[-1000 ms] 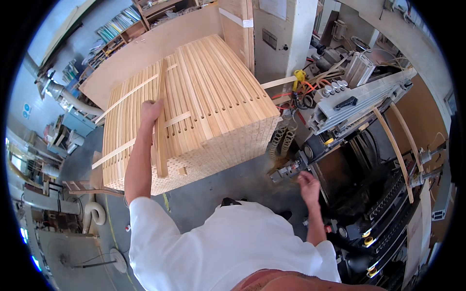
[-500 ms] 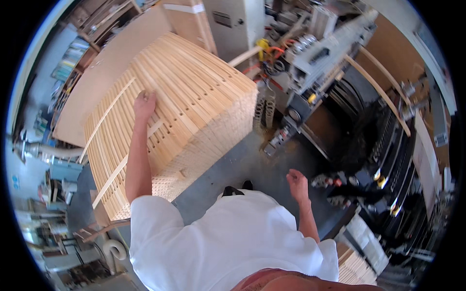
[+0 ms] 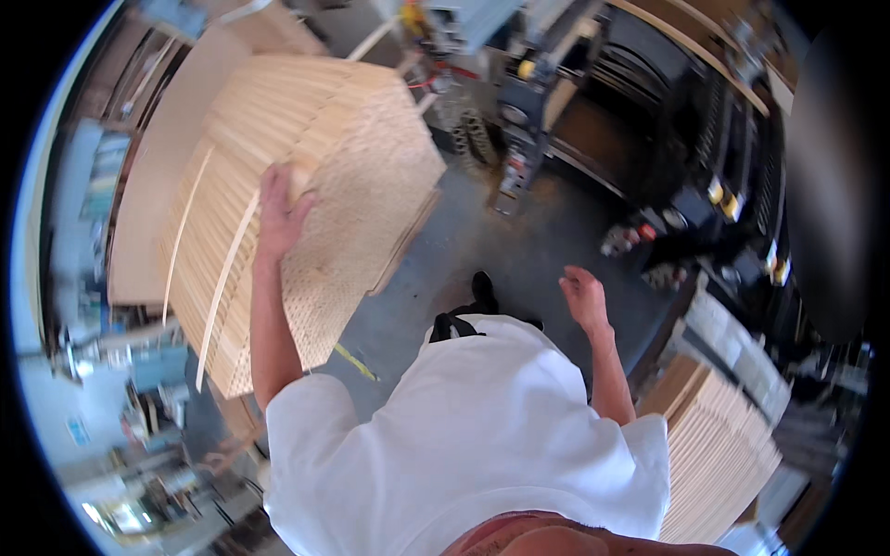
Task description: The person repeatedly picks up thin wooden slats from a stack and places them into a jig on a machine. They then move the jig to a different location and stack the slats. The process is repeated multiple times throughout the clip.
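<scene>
A tall stack of pale wooden slats (image 3: 269, 107) stands to the left, their cut ends forming its rough near side (image 3: 371, 185). My left hand (image 3: 281, 211) rests at the stack's upper edge, fingers spread and gripping nothing. Two thin wooden strips lie across the top; the nearer strip (image 3: 225, 283) runs close to that hand, the other strip (image 3: 187, 227) farther left. Over the floor, between my body and the machine, my right hand (image 3: 584, 296) hangs in the air, its fingers loosely bent and nothing visible in them.
A black machine (image 3: 640, 102) with rails fills the far right. Beside it hangs a coiled hose (image 3: 473, 139). At my lower right is another stack of wooden slats (image 3: 723, 454). A large brown board (image 3: 153, 195) stands behind the left stack. Yellow tape (image 3: 355, 362) marks the grey floor.
My left hand has gone from a closed shape on top of the slats to spread fingers at the stack's edge. The view has turned rightward, bringing more of the lower-right stack into sight.
</scene>
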The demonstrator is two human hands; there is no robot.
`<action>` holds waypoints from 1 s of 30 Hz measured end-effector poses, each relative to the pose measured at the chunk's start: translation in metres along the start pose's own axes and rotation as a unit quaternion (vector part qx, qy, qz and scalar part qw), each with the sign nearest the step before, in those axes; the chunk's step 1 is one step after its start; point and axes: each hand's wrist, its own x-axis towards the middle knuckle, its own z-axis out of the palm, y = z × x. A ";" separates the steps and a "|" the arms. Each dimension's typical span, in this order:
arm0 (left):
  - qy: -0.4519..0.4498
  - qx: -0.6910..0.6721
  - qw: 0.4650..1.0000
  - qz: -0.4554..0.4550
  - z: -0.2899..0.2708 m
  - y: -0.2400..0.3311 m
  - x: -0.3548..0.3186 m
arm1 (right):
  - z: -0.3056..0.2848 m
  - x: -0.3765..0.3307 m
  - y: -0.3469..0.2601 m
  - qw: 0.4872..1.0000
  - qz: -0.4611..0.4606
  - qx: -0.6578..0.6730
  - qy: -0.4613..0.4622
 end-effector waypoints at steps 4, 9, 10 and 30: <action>0.041 0.182 0.982 -0.042 0.023 -0.008 0.000 | -0.033 -0.028 -0.012 0.998 0.028 -0.010 0.046; 0.083 -0.056 0.990 0.095 0.095 0.189 0.011 | -0.101 -0.113 0.014 0.959 0.049 -0.055 0.272; 0.019 -0.100 0.986 0.136 0.131 0.218 0.007 | -0.108 -0.140 0.016 0.937 0.056 -0.097 0.330; -0.358 -0.285 0.795 0.398 0.373 0.467 0.065 | -0.032 -0.349 0.054 0.712 0.414 -0.244 0.512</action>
